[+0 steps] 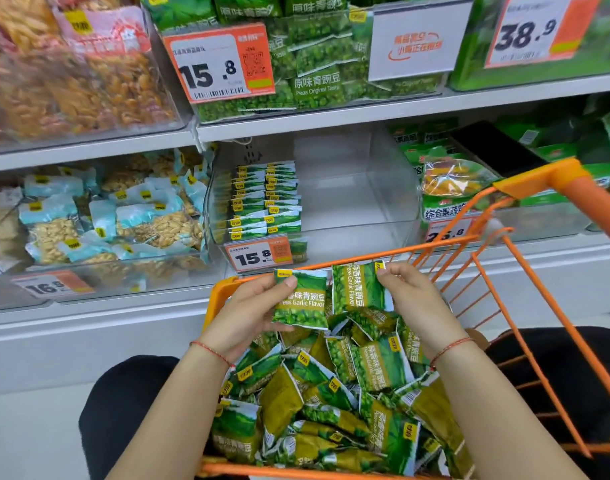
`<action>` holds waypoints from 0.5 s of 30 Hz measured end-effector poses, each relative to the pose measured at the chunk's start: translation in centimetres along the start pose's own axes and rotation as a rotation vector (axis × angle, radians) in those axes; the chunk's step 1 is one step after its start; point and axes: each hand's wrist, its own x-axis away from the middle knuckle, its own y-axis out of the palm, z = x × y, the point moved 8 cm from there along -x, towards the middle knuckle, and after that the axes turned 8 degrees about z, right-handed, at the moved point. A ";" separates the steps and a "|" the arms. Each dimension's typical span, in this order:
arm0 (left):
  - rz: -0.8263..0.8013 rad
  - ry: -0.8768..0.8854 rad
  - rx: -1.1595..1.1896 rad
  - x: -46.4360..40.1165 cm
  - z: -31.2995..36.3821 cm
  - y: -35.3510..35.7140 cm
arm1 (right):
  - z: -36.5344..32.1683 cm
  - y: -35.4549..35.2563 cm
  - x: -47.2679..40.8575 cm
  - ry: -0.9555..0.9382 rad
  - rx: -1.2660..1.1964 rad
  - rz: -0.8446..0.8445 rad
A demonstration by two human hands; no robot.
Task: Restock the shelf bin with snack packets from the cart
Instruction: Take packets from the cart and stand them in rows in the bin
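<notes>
I was gathering stock: my left hand (253, 306) pinched one glossy, pillow-shaped packet (301, 299) and my right hand (405, 292) pinched another (357, 289) by its crimped corner, both above the heap in the orange wire cart (525, 306). Next, I judged, they needed squaring up and standing beside the neat rows in the clear plastic bin (366, 202), half bare.

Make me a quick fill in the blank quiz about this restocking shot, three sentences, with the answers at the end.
1. Each hand holds one green packet above the ____ cart.
2. The left hand grips a packet printed Peas ____ Flavor.
3. In the clear shelf bin, the stacked packets fill only its ____ side.

Answers: orange; Garlic; left
</notes>
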 end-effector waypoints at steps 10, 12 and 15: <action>-0.100 0.228 -0.078 0.9 1.3 2.5 | 0.5 4.0 1.5 -0.125 0.135 -0.202; -0.092 0.274 -0.123 0.9 1.2 2.8 | 0.7 4.7 2.0 -0.030 0.012 -0.252; -0.095 0.250 -0.131 0.4 1.0 2.7 | 0.7 4.5 2.2 0.085 -0.169 -0.241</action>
